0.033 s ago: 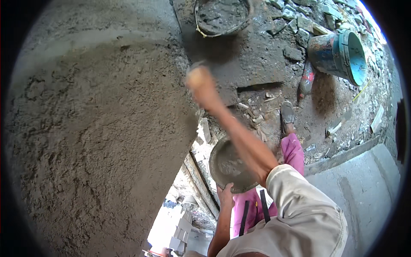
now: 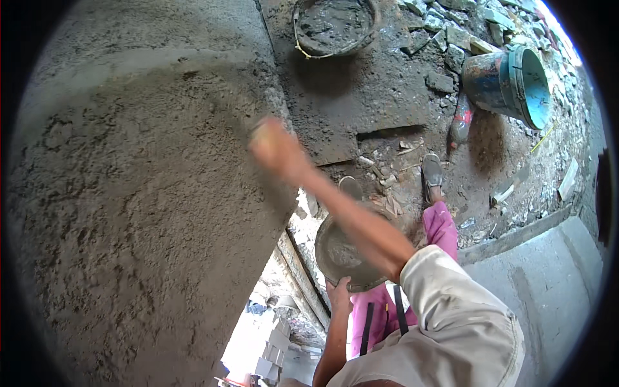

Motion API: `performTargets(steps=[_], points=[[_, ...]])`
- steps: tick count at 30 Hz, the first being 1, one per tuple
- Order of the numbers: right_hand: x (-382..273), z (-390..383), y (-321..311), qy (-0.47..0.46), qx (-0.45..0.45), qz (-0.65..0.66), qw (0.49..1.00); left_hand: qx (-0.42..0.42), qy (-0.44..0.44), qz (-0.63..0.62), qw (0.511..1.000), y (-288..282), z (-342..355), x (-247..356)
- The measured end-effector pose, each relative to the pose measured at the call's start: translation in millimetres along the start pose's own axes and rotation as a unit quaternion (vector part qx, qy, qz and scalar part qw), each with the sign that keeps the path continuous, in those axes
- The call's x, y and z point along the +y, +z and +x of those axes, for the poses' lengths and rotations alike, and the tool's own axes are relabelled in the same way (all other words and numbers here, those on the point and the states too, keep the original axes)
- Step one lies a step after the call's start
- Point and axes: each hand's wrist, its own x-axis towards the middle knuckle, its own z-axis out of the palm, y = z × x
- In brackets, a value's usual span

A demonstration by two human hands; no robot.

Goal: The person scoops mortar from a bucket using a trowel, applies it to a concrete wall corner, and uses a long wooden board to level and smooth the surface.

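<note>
At the lower middle, my left hand (image 2: 340, 293) grips the near rim of a round pan (image 2: 320, 264) in front of my body. Wet grey mortar (image 2: 345, 248) lies inside it, and my right forearm crosses over part of the pan. My right hand (image 2: 278, 151) is stretched out to the right edge of a broad mortar-covered surface (image 2: 148, 213). Motion smears it, but the fingers look closed around something yellowish that I cannot make out. The surface is rough and brown-grey, with a smoother paler band toward the top.
A bucket (image 2: 303, 48) of wet mortar stands at the top middle. At the upper right a blue-green bucket (image 2: 490, 80) lies on its side beside a plastic bottle (image 2: 461, 122). Broken rubble (image 2: 445, 39) lies behind. A narrow slot (image 2: 390, 131) cuts the ground near my feet.
My right hand has moved left and slightly down, from the surface's edge onto its face. A shoe now shows beside the forearm. My left hand and the pan have stayed put.
</note>
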Motion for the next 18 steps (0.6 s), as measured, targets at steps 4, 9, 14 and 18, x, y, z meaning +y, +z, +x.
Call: performTargets(steps=[4, 9, 14, 18], points=[[-111, -126, -27, -0.026, -0.239, 0.083, 0.967, 0.05, 0.04, 0.015, 0.998, -13, -27, 3], [-90, -184, -228, -0.079, -0.333, -0.26, 0.903, 0.055, 0.085, 0.052, 0.993, -32, -62, 25], [-61, -210, -343, -0.202, -0.338, -0.515, 0.762, 0.054, 0.253, 0.158, 0.953, -8, -102, 46], [-63, -191, -346, -0.235, -0.294, -0.55, 0.746, 0.049, 0.341, 0.2, 0.917, 31, -167, 68]])
